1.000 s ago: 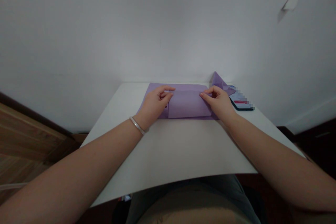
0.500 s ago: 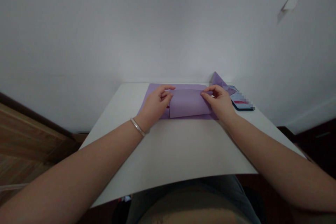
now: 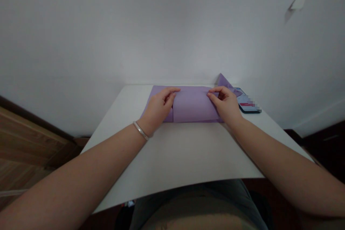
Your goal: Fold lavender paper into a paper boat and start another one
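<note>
A sheet of purple paper (image 3: 194, 106) lies near the far edge of the table, its near part turned up and over in a curved flap. My left hand (image 3: 159, 106) pinches the flap at its upper left corner, thumb and index finger close together. At the upper right of the flap, my right hand (image 3: 225, 101) pinches the paper in the same way. More purple paper shows flat under and to the left of the flap. Part of the sheet is hidden behind both hands.
A folded purple paper piece (image 3: 225, 82) stands behind my right hand, partly over a phone (image 3: 249, 105) on the right. The white table (image 3: 185, 154) meets a pale wall (image 3: 172, 28). Wooden furniture (image 3: 32, 143) stands at the left.
The paper flap has shifted slightly away from me, its upper edge now nearer the sheet's far edge. Both hands have barely moved and keep their pinch.
</note>
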{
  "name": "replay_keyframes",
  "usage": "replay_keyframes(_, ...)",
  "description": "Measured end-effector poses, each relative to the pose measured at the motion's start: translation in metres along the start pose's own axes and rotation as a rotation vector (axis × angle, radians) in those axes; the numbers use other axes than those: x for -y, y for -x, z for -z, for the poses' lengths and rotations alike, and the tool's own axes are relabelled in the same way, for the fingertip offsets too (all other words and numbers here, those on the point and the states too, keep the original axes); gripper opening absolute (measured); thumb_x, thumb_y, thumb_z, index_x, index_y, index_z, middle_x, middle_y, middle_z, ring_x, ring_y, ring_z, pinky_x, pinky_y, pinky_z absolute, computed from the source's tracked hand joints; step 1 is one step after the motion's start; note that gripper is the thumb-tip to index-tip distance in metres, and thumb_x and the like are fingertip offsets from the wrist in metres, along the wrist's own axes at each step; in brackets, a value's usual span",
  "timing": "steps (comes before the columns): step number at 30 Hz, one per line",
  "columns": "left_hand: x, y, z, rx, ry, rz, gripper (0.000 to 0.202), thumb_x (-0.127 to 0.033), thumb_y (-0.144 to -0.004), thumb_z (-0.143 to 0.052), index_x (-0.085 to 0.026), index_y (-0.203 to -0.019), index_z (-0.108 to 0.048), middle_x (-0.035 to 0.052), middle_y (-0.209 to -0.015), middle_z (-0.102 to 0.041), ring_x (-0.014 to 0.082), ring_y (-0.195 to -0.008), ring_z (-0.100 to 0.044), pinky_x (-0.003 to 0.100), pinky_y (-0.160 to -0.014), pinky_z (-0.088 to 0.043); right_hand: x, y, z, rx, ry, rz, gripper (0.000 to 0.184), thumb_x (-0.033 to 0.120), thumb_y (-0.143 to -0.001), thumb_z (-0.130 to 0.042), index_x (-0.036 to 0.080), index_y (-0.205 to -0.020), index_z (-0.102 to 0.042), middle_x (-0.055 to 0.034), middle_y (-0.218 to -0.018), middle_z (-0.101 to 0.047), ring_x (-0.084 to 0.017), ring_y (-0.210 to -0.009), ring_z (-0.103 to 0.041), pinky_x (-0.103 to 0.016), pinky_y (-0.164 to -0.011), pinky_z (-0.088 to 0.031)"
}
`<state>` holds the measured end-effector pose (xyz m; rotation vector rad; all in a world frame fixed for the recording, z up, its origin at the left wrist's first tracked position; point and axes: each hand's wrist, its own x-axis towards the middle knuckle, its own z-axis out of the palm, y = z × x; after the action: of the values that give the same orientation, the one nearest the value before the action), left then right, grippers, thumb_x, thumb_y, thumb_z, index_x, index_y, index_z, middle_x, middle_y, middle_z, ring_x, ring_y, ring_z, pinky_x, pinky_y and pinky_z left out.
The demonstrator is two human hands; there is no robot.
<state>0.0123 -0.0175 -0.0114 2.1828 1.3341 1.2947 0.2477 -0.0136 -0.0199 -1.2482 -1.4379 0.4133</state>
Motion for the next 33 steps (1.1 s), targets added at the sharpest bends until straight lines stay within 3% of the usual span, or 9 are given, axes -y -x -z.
replay_keyframes(4, -0.0035, 0.0004, -0.0002, 0.015, 0.015, 0.01, 0.03, -0.027, -0.092, -0.044, -0.02, -0.109, -0.068, -0.0007, -0.075, -0.062, 0.0105, -0.063, -0.052, 0.022, -0.064, -0.044, -0.0001, -0.0005, -0.0008, -0.027, -0.011, -0.007, 0.011, 0.029, -0.071, -0.066, 0.02, -0.077, -0.065, 0.0004, -0.069, -0.059, -0.015, -0.063, -0.049, -0.031, -0.065, -0.041)
replay_keyframes(12, -0.0055, 0.0011, -0.0017, 0.034, 0.049, 0.088, 0.028, -0.027, -0.085, -0.054, -0.02, -0.107, -0.069, -0.0033, -0.063, -0.053, 0.0096, -0.054, -0.045, 0.02, -0.05, -0.037, -0.001, 0.0002, -0.0021, -0.058, 0.015, 0.028, 0.011, 0.03, -0.073, -0.066, 0.02, -0.077, -0.064, 0.0016, -0.068, -0.058, -0.014, -0.062, -0.048, -0.031, -0.064, -0.04)
replay_keyframes(19, -0.006, -0.0013, -0.0029, -0.018, 0.151, 0.142, 0.029, -0.027, -0.087, -0.051, -0.02, -0.108, -0.069, -0.001, -0.072, -0.062, 0.0099, -0.056, -0.049, 0.021, -0.054, -0.043, -0.0051, 0.0011, -0.0012, 0.021, 0.033, 0.071, 0.02, 0.03, -0.077, -0.062, 0.021, -0.093, -0.069, 0.0004, -0.073, -0.059, -0.014, -0.064, -0.048, -0.029, -0.06, -0.037)
replay_keyframes(26, -0.0011, -0.0052, -0.0017, -0.103, 0.143, 0.16, 0.029, -0.024, -0.086, -0.052, -0.017, -0.107, -0.069, 0.0035, -0.094, -0.07, 0.0142, -0.081, -0.061, 0.026, -0.081, -0.048, -0.0074, 0.0007, -0.0002, 0.128, 0.003, 0.002, 0.027, 0.033, -0.075, -0.062, 0.022, -0.097, -0.073, 0.0028, -0.063, -0.053, -0.012, -0.057, -0.042, -0.027, -0.054, -0.034)
replay_keyframes(33, -0.0019, -0.0063, -0.0014, -0.04, 0.126, 0.197, 0.029, -0.022, -0.085, -0.051, -0.015, -0.105, -0.07, 0.0033, -0.087, -0.069, 0.0142, -0.076, -0.06, 0.025, -0.074, -0.047, -0.0029, -0.0018, 0.0007, 0.065, -0.04, -0.083, 0.025, 0.031, -0.068, -0.069, 0.02, -0.09, -0.073, 0.0014, -0.062, -0.059, -0.013, -0.057, -0.051, -0.029, -0.057, -0.043)
